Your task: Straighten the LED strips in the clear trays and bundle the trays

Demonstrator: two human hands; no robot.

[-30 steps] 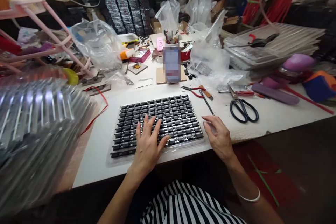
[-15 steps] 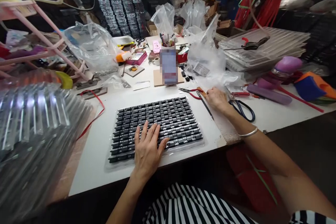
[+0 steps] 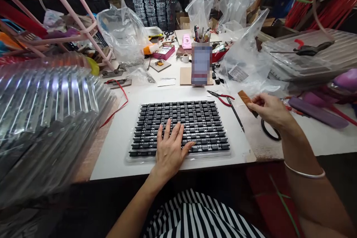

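Rows of black parts with white markings fill a clear plastic tray on the white work surface. My left hand lies palm down on the lower middle rows, its fingers spread. To the right of the tray, my right hand pinches a flat orange-brown piece by its near end, just above the surface. Between the tray and that hand are red-handled pliers and a slim black tool. Dark-handled scissors, partly hidden, lie below my right hand.
Stacked clear trays stand at the left beside a pink rack. A phone stands behind the black parts. Plastic bags and more clear trays lie at the back right. A red ribbon curls at the left.
My right hand has lifted the orange-brown piece and moved it rightward, toward me. My left hand stays on the black rows. The view has swung left.
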